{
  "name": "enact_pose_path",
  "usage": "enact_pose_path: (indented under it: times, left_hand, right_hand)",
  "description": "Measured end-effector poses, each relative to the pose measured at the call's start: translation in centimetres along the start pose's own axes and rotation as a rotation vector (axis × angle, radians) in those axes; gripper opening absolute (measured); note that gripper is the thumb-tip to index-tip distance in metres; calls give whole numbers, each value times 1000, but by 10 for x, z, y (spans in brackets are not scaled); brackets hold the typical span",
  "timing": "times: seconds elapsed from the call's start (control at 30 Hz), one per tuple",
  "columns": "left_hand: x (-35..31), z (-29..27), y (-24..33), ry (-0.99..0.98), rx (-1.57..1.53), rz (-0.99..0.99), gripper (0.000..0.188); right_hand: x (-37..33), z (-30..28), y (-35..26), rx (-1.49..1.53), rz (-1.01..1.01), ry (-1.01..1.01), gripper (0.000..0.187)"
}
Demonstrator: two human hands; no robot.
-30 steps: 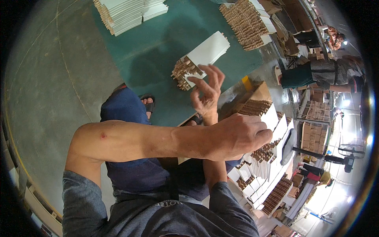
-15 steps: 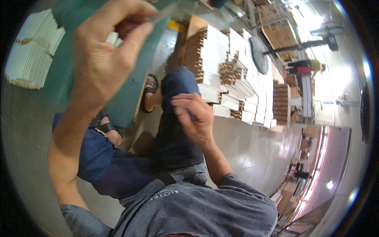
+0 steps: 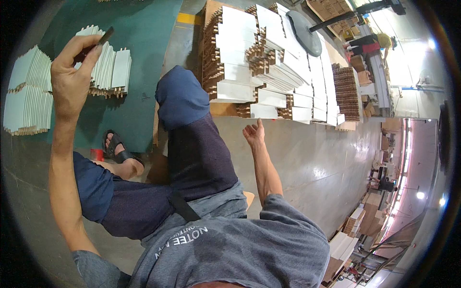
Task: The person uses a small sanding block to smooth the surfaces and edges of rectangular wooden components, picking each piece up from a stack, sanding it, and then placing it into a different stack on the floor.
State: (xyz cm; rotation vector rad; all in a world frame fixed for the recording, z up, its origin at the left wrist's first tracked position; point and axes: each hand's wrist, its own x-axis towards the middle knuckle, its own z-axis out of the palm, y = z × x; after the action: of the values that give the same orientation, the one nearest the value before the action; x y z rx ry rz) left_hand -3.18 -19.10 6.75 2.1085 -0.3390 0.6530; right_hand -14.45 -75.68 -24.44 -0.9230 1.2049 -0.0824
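Note:
My left hand (image 3: pixel 72 79) is raised at the left, pinching a short, dark, thin strip (image 3: pixel 106 36) between thumb and fingers; its exact kind does not show. Behind that hand, rows of white panels (image 3: pixel 109 67) with small wooden pegs at their ends stand on the green surface. My right hand (image 3: pixel 255 134) is held out with its palm turned up and fingers apart, holding nothing. It is nearest to the front edge of a big pile of white panels (image 3: pixel 269 98) with brown wooden ends.
A second group of white panels (image 3: pixel 29 108) stands at the far left on the green board (image 3: pixel 139 96). A round grey fan base (image 3: pixel 305 33) rests on the pile at right. Farther off are a person (image 3: pixel 379 41) and stacked cartons (image 3: pixel 331 19).
My left hand has moved left and down with the strip. My right hand has swung away from my knee toward the panel pile, its fingers opening. My view has turned to the right.

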Motion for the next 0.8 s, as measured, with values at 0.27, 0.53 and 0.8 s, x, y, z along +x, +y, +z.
enact_pose_path:
  times: [0.27, 0.53, 0.8]
  left_hand:
    - [0, 11, -1, -85, 47, -180, 18]
    - [-1, 22, 0, -124, 37, -173, 18]
    - [-4, 11, -3, -84, 92, -139, 16]
  right_hand:
    - [23, 48, -12, 40, -109, 46, 49]
    - [29, 11, 2, 71, -239, 17, 25]
    - [-101, -26, 40, 388, -32, -464, 29]
